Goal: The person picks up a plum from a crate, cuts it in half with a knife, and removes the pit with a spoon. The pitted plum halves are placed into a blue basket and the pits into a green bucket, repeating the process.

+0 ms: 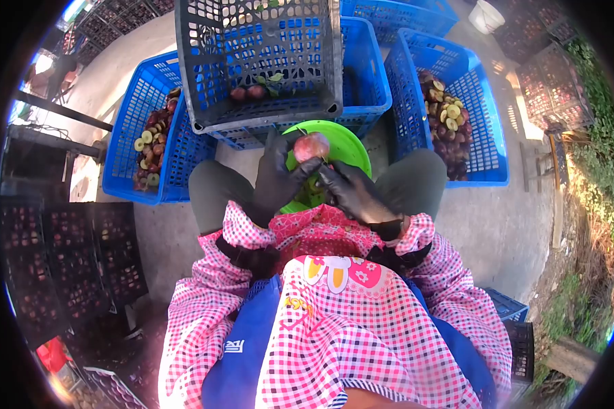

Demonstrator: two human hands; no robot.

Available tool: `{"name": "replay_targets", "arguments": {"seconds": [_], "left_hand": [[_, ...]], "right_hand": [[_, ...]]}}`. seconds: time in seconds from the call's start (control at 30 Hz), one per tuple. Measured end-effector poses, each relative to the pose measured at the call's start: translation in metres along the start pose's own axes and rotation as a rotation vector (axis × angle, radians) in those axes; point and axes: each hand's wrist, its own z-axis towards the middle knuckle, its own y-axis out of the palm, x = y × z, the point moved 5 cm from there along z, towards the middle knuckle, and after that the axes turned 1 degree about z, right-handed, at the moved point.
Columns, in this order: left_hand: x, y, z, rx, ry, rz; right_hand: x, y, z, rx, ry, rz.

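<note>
Both my hands wear black gloves and meet over a bright green basin (355, 146) between my knees. My left hand (278, 167) is wrapped round a reddish round fruit (312, 148). Just below and to the right of the fruit, my right hand (351, 191) has its fingers pressed together against it; what they pinch is too small to make out. Behind the basin stands a tilted black crate (266, 121), with two dark red fruits (247, 93) and some green leaves (273, 83) inside.
Blue crates with whole and cut fruit stand at the left (125, 136) and right (490, 146). Other blue crates (375, 75) are behind the black one. Stacked dark crates (71, 259) fill the left side. A white bucket (486, 16) is at the back right, plants (593, 95) beyond.
</note>
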Motion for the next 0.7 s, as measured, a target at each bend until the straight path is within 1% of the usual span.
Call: {"name": "replay_targets", "arguments": {"seconds": [0.03,0.1,0.13,0.17,0.2,0.23,0.27,0.3,0.37,0.4,0.43,0.5,0.53,0.6,0.63,0.67,0.7], "left_hand": [[-0.006,0.001,-0.002,-0.002,0.001,0.000],[-0.037,0.002,-0.003,0.072,-0.322,-0.465],[-0.049,0.005,-0.009,0.004,-0.445,-0.791],[-0.041,0.005,-0.015,-0.005,-0.460,-0.789],[-0.024,0.010,-0.018,-0.058,-0.480,-0.930],[-0.011,0.017,-0.016,-0.105,-0.483,-1.072],[-0.008,0.025,-0.017,-0.107,-0.529,-1.062],[-0.003,0.028,-0.020,-0.104,-0.533,-1.063],[0.005,0.026,-0.022,-0.093,-0.520,-0.935],[-0.009,0.032,-0.026,0.003,-0.567,-0.818],[-0.011,0.034,-0.029,0.003,-0.573,-0.818],[0.011,0.033,-0.023,-0.095,-0.584,-0.855],[0.019,0.034,-0.020,-0.129,-0.588,-0.868],[0.030,0.046,-0.023,-0.220,-0.806,-1.162],[0.036,0.044,-0.022,-0.218,-0.815,-1.166],[0.047,0.041,-0.024,-0.229,-0.982,-1.198],[0.052,0.042,-0.029,-0.240,-1.148,-1.224]], "right_hand": [[0.002,0.003,-0.005,0.002,0.000,0.001],[-0.032,-0.002,-0.026,0.332,-0.786,-0.252],[-0.027,-0.011,-0.018,0.366,-0.692,-0.229],[-0.022,-0.021,-0.009,0.398,-0.596,-0.202],[-0.022,-0.028,-0.002,0.429,-0.501,-0.174],[-0.036,-0.031,0.000,0.420,-0.559,-0.516],[-0.033,-0.030,0.006,0.315,-0.525,-0.504],[-0.030,-0.027,0.007,0.311,-0.522,-0.504],[-0.025,-0.017,0.012,0.239,-0.502,-0.256],[-0.025,-0.014,0.011,0.242,-0.499,-0.220],[-0.024,-0.010,0.010,0.240,-0.494,-0.219],[-0.028,-0.009,0.005,0.338,-0.593,-0.288],[-0.027,-0.009,0.004,0.338,-0.588,-0.287],[-0.032,-0.011,-0.002,0.345,-0.721,-0.340],[-0.030,-0.014,-0.003,0.341,-0.712,-0.340],[-0.032,-0.013,-0.005,0.330,-0.783,-0.456],[-0.033,-0.013,-0.006,0.314,-0.830,-0.509]]}}
